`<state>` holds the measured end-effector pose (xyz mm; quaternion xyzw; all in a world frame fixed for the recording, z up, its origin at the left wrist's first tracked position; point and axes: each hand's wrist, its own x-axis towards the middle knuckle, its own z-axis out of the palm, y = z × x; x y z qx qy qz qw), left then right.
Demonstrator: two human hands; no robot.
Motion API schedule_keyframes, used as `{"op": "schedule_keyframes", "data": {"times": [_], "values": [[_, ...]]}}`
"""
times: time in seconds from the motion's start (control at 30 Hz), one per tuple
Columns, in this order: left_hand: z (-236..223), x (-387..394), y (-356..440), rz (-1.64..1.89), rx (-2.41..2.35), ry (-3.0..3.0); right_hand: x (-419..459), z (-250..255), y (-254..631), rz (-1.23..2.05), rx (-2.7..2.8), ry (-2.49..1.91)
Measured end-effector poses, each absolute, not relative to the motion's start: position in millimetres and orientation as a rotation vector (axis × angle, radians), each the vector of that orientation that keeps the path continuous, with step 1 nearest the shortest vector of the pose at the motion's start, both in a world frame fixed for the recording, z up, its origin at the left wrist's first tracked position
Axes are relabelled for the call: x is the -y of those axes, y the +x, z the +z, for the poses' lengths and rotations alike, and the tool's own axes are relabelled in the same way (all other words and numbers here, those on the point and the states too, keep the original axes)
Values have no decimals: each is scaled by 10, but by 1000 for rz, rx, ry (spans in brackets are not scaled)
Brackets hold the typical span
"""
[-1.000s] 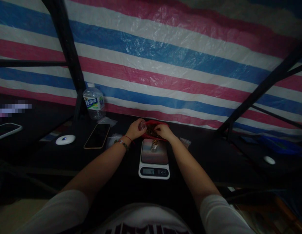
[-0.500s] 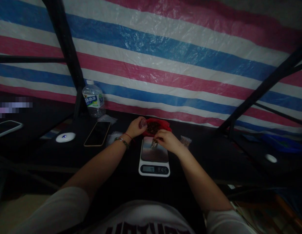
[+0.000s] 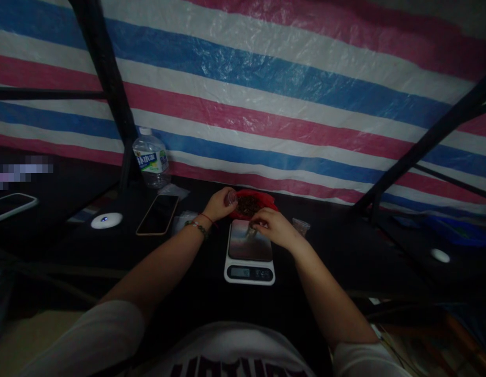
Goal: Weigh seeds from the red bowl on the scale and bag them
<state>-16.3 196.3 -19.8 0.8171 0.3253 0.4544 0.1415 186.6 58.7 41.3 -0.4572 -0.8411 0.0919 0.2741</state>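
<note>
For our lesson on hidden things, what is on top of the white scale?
A small shiny object shows on the scale; the right hand covers its upper part, which cannot be seen.

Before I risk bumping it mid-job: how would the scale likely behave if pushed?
The scale would probably slide rather than tip, being low and broad. Its casing looks like plastic, so it should stay stiff. Its top looks smooth and shiny, so the small container there might slip or topple if jolted, though the right grip is right at it.
</note>
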Motion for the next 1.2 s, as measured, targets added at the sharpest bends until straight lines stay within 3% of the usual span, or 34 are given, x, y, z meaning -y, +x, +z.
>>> {"op": "schedule_keyframes", "data": {"times": [0.33, 0.5, 0.77, 1.2], "values": [[-216, -1974, -134, 1330, -959, 2384, -1246, 306, 2023, 196, 2031, -1348], [-211, -1948, -110, 1144, -923, 2445, -1547, 107, 1942, 275, 1926, -1328], [-92, -1783, 44, 1037, -883, 2681, -1495, -142, 1878, 426, 1935, -988], [-4, -1625, 129, 968, -831, 2750, -1490, -114, 1914, 568, 1869, -1045]]}}
